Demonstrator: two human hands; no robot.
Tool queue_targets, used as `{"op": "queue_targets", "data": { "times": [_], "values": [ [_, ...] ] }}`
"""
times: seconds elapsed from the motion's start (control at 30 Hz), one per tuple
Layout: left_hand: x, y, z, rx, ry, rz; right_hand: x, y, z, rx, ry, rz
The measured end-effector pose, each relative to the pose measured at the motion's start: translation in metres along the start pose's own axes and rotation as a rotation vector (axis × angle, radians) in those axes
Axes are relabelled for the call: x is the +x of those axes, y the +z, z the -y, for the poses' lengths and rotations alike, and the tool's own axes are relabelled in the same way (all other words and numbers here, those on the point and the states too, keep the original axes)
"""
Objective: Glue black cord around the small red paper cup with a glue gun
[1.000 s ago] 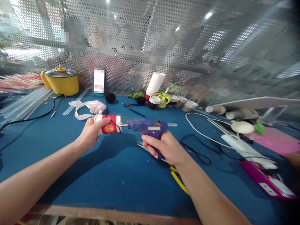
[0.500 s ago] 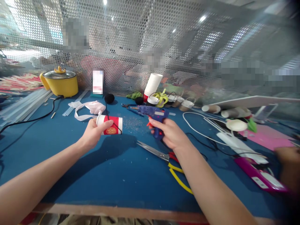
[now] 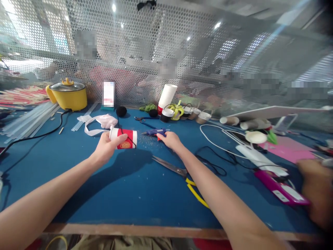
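My left hand (image 3: 105, 147) is closed round a red and white paper cup (image 3: 127, 139) with a gold emblem, held on its side above the table. A black cord (image 3: 130, 137) runs across the cup. Further right, my right hand (image 3: 170, 139) grips a blue hot glue gun (image 3: 155, 132) with an orange trigger, low at the table top, its nozzle pointing left. Scissors (image 3: 177, 169) with yellow handles lie below, partly under my right forearm. White ribbon (image 3: 91, 132) and a pale pink bundle (image 3: 107, 121) lie behind the cup.
A yellow electric pot (image 3: 71, 99) and clear glue sticks (image 3: 31, 119) are at left. Stacked paper cups (image 3: 168, 96), small buckets (image 3: 167, 114) and pliers (image 3: 145, 121) sit at the back. A white power strip (image 3: 260, 159), cables and a purple box (image 3: 282, 189) lie right, near another person's blurred hand (image 3: 317, 187).
My right hand has moved forward and left, lowering the glue gun from a raised tilt to the table top. My left hand with the cup has hardly moved.
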State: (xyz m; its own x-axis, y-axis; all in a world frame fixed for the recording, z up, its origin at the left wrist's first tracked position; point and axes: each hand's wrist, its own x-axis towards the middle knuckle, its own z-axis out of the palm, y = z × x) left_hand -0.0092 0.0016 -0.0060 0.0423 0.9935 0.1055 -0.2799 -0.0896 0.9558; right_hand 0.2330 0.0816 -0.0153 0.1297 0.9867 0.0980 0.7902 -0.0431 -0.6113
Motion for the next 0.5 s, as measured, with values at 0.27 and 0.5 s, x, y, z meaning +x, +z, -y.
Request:
{"op": "queue_targets", "data": {
  "times": [0.27,0.5],
  "values": [
    [-0.008,0.009,0.0,0.174,0.003,0.055,-0.06,-0.023,0.081,0.079,-0.643,0.229],
    [-0.008,0.015,-0.004,0.215,-0.018,0.048,-0.092,-0.008,0.105,-0.291,-0.778,0.044]
  ]
}}
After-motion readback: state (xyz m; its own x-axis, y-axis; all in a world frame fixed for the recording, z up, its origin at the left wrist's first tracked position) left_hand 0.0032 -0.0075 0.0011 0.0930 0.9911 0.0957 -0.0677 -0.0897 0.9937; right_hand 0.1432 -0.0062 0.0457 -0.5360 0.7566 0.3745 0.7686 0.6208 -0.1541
